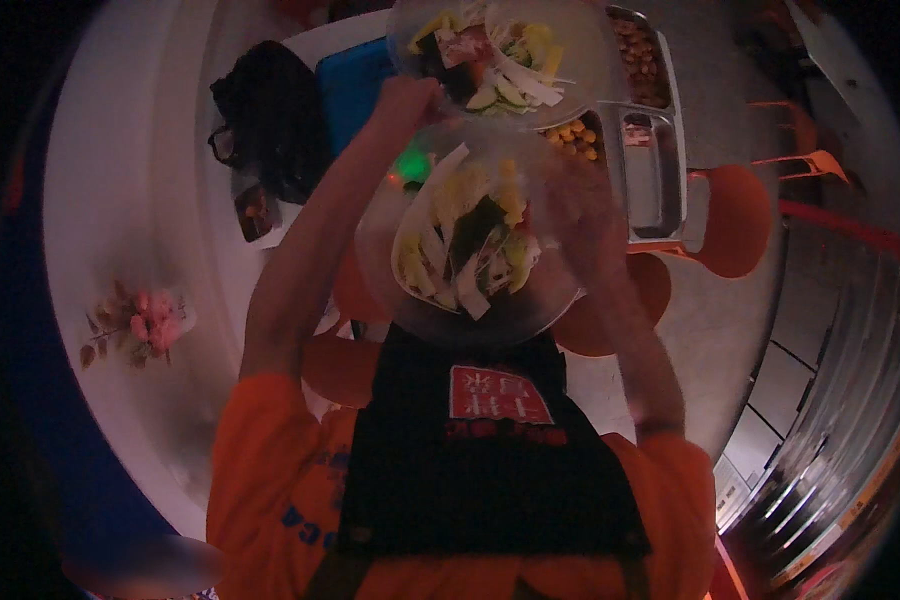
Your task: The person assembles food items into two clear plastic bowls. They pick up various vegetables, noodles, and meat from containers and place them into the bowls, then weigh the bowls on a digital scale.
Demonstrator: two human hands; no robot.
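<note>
From the head view, I see a clear plastic bowl [470,240] of mixed salad held up in the middle of the picture, just above the chest of a black apron [480,470]. Pale strips, yellow pieces and dark leaves lie inside it.

My left hand [410,100] is raised at the bowl's upper left rim. The fingers seem curled at the edge, but they are dim and partly hidden, so I cannot tell how firmly they grip. My right hand [580,215] sits behind the bowl's right wall, seen blurred through the plastic, pressed against it and bearing the bowl.

Above the bowl is a second clear bowl [580,60] of salad, with cucumber slices, white strips and yellow pieces. It nearly touches the held bowl's top rim.

Right of the held bowl is a metal tray [655,170] with compartments: yellow pieces in the near one, brown pieces in the far one.

Below the bowl, on the apron, is a red rectangular label [500,395] with pale writing, and darker red marks run beneath it. An orange shirt [270,480] shows on both sides of the apron.

Left of the bowl lies a blue flat board [355,85], then a black bag [270,110]. Farther left, a pink flower spray [140,325] lies on a white curved surface [120,200].
</note>
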